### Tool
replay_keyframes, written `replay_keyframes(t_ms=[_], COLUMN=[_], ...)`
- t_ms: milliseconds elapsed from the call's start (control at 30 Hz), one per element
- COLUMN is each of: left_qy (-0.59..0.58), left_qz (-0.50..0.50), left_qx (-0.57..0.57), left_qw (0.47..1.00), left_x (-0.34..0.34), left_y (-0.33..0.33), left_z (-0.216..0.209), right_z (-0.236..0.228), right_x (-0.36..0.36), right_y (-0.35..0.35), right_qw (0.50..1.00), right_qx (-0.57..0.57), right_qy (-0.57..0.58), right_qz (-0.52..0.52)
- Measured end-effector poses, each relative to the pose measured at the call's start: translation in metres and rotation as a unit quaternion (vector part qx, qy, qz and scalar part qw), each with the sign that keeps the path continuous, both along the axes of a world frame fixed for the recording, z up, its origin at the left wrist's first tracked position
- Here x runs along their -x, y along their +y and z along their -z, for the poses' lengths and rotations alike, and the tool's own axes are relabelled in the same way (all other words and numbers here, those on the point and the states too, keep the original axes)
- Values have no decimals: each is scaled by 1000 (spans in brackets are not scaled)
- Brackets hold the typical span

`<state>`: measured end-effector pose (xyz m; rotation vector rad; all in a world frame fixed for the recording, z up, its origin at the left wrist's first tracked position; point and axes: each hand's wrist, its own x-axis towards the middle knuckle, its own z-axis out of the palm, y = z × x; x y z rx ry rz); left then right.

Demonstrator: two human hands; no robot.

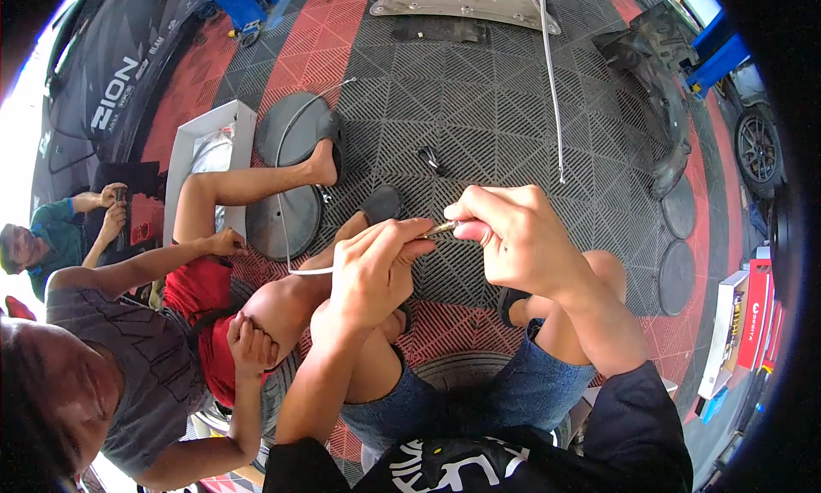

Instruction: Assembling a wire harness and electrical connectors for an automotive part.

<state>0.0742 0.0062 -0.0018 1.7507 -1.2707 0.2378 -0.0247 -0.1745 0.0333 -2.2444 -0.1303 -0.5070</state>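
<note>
In front of my knees, both hands meet at a small brass-coloured metal fitting [442, 229]. My left hand [375, 269] is closed, its thumb and index finger pinching the left end of the fitting. My right hand [520, 238] pinches the other end between thumb and bent index finger. A thin pale hose [280, 204] runs from behind my left hand to the left, then curves up over the round dark pads to the floor. Whether it joins the fitting is hidden by my fingers.
Close on my left sits a person in red shorts [192, 292]; another person [60, 241] is beyond. An open white box [181, 161] lies near round dark pads [286, 224]. Another pale hose [552, 82] stretches across the tiled floor. A red box [753, 313] stands right.
</note>
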Motion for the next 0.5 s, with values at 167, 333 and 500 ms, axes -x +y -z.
replay_keyframes(t_ms=[167,333,500], left_qy=[85,37,4], left_qz=[-9,-7,-18], left_qx=[-29,-31,-48], left_qw=[996,999,999], left_x=[5,3,4], left_y=[4,5,6], left_z=[-2,-1,-3], right_z=[-1,3,2], right_x=[1,2,0], right_y=[0,1,3], right_qw=[996,999,999], right_qx=[79,34,-24], right_qy=[-30,-11,21], right_qz=[-24,-33,-8])
